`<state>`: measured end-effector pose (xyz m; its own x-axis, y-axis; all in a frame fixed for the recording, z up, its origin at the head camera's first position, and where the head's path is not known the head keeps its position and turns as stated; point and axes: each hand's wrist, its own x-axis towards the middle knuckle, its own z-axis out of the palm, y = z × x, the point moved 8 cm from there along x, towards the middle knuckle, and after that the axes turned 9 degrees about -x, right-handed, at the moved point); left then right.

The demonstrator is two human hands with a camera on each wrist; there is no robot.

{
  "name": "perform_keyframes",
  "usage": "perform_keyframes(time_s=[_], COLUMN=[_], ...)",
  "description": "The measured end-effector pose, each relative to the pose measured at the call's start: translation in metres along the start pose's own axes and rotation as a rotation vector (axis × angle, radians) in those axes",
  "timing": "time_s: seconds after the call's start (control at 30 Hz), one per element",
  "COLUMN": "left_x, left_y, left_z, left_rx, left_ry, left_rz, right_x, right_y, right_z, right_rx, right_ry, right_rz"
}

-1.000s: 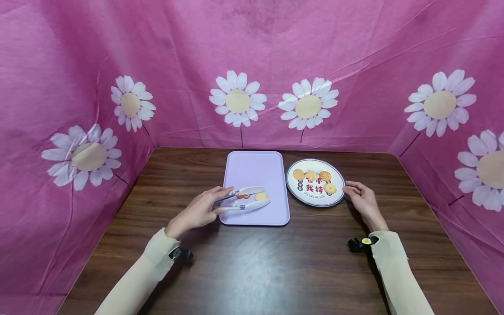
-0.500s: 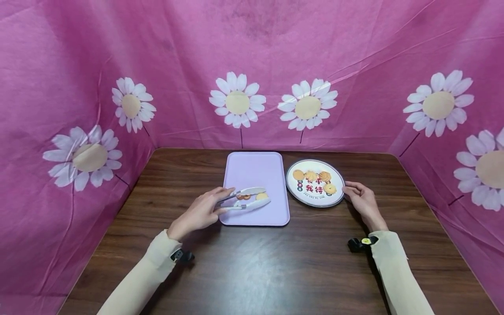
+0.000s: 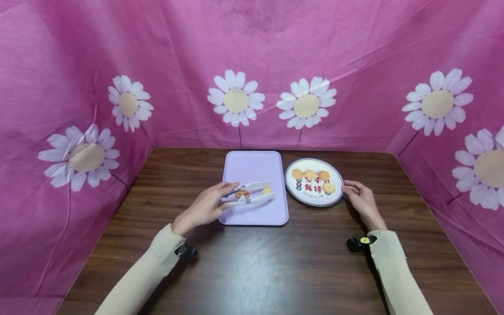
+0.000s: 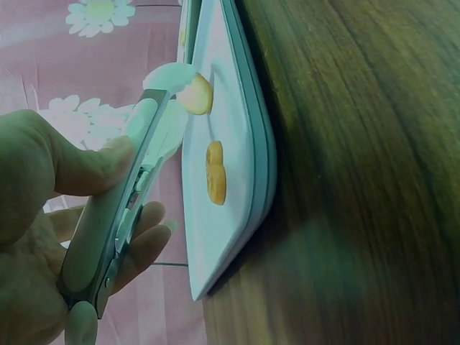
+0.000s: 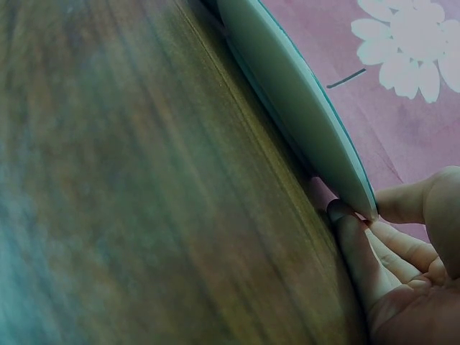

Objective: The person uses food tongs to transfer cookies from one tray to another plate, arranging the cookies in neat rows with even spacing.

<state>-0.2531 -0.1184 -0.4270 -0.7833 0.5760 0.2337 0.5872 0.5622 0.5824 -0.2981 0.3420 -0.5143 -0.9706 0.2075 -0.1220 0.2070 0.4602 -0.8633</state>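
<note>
white tongs (image 3: 257, 201) are gripped by left hand (image 3: 202, 209), plate (image 3: 332, 176) pinched at three o'clock by right hand (image 3: 362, 201); cookie (image 3: 267, 191), squeezed loosely, may slip.

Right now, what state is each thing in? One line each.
Tongs: open, tips apart.
Tray: flat on the table.
Round cookie: between the tips; contact unclear.
Pretzel-shaped cookie: lying on the tray, ungripped.
Plate: face up, rim pinched.
Four cookies: resting on the plate.
Left hand: holding the tongs.
Right hand: pinching the plate's rim.
</note>
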Motion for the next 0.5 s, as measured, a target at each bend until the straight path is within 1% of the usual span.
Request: perform_keyframes(time_s=[0.17, 0.37, 0.5], left_x=[0.0051, 0.0088, 0.0092], left_y=[0.0024, -0.002, -0.0048], left_z=[0.0016, 0.008, 0.0099], left_rx=[0.0, -0.044, -0.048], left_ry=[-0.003, -0.051, -0.063], left_rz=[0.014, -0.019, -0.026], right_x=[0.001, 0.001, 0.0011], right_y=[-0.0002, 0.001, 0.0005], right_z=[-0.0006, -0.0003, 0.0], right_rx=[0.008, -0.012, -0.028], right_ry=[0.001, 0.001, -0.003], right_rz=[-0.005, 0.005, 0.012])
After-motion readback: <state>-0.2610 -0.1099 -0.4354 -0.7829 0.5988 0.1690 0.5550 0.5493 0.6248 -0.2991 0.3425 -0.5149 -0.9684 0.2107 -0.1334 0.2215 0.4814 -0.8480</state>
